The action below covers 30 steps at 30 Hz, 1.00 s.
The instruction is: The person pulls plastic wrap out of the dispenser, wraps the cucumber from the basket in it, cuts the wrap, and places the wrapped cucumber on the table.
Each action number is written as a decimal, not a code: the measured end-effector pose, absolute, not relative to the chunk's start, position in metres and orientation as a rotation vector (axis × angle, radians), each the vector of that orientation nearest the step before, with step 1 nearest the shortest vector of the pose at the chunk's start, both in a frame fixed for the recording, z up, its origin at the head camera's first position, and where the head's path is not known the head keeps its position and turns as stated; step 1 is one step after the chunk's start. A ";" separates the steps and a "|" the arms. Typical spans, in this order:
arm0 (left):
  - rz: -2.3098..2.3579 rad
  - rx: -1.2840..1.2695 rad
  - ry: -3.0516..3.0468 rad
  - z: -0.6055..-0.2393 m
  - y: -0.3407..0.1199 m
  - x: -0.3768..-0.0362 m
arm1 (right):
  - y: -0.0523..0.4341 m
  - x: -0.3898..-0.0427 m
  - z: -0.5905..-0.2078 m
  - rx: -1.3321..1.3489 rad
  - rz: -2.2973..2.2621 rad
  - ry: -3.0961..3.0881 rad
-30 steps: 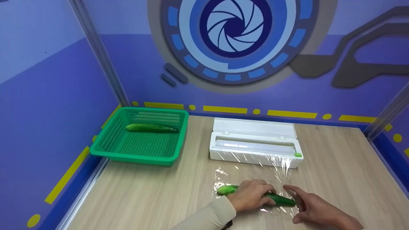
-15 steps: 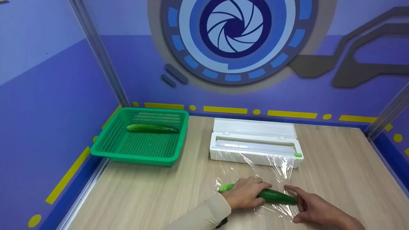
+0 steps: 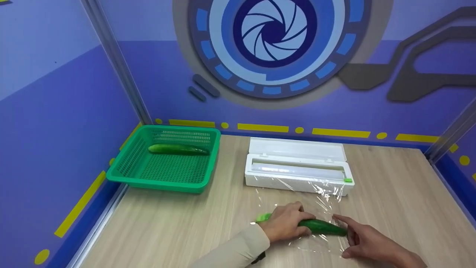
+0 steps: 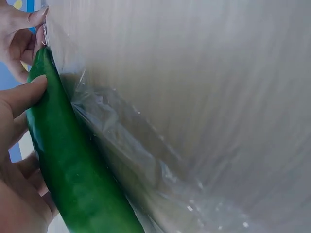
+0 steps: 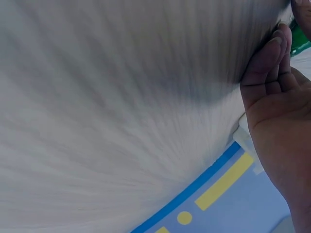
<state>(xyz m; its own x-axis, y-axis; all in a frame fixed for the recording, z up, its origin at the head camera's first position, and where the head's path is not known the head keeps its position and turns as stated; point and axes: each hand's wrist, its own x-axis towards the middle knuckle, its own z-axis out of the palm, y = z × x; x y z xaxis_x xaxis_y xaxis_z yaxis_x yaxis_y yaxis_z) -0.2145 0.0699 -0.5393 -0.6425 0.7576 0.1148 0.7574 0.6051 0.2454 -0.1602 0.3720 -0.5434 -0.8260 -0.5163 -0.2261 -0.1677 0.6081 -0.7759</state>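
Observation:
In the head view a green cucumber (image 3: 321,226) lies on a sheet of clear cling film (image 3: 308,243) at the table's front. My left hand (image 3: 284,223) curls over the cucumber's middle, hiding part of it; in the left wrist view its thumb presses the cucumber's side (image 4: 73,150), with loose film (image 4: 121,131) bunched alongside. At the darker tip, my right hand (image 3: 368,240) rests by the film's right edge, index finger and thumb spread apart. The film runs back to a white dispenser box (image 3: 293,184) whose lid stands up, exposing the roll (image 3: 297,170).
A green plastic basket (image 3: 163,185) stands at the left with another cucumber (image 3: 176,149) inside it. Behind the dispenser rises a blue patterned wall (image 3: 156,85). Wood-grain tabletop (image 3: 394,186) extends to the right of the box.
My left hand has shifted slightly left and away from me with the cucumber, uncovering more of its dark end. The film by the right hand looks less bunched. The right hand has barely moved.

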 end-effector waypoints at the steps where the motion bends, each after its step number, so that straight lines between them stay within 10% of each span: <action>1: 0.425 1.323 2.814 -0.539 0.070 -0.214 | 0.372 -0.160 -0.542 -0.536 -1.097 2.403; 30: 0.404 1.422 2.782 -0.538 0.069 -0.219 | 0.380 -0.144 -0.543 -0.697 -1.076 2.463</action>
